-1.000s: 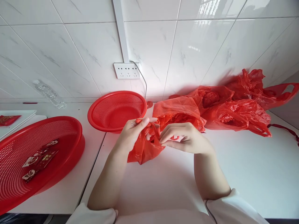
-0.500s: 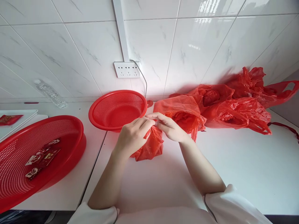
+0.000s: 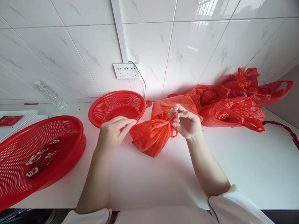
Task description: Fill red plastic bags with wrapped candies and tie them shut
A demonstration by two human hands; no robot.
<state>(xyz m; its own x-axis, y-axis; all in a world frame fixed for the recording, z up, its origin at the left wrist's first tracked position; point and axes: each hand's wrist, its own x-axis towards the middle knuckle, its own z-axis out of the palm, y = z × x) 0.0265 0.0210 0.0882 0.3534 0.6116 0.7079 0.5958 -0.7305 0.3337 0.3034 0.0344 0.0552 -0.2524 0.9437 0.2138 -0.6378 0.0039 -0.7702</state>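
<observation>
A small red plastic bag (image 3: 151,137), gathered at its neck, is tilted in front of me, its body to the left. My right hand (image 3: 187,121) pinches the gathered top at the bag's right end, and a small loop hangs below the fingers. My left hand (image 3: 115,130) is closed in a pinch, its fingertips at the bag's upper left edge. Whether those fingertips grip the plastic I cannot make out. The bag's contents are hidden.
Behind my hands stands a red mesh basket (image 3: 118,95). A larger red basket (image 3: 78,130) with several small packets is at left, near a white tray (image 3: 28,116) and plastic bottle (image 3: 50,95). Several red plastic bags (image 3: 233,113) lie along the wall at right.
My hands, close together over the small bag before, are now apart: the left has moved left, the right slightly right. The bag's gathered top now points right.
</observation>
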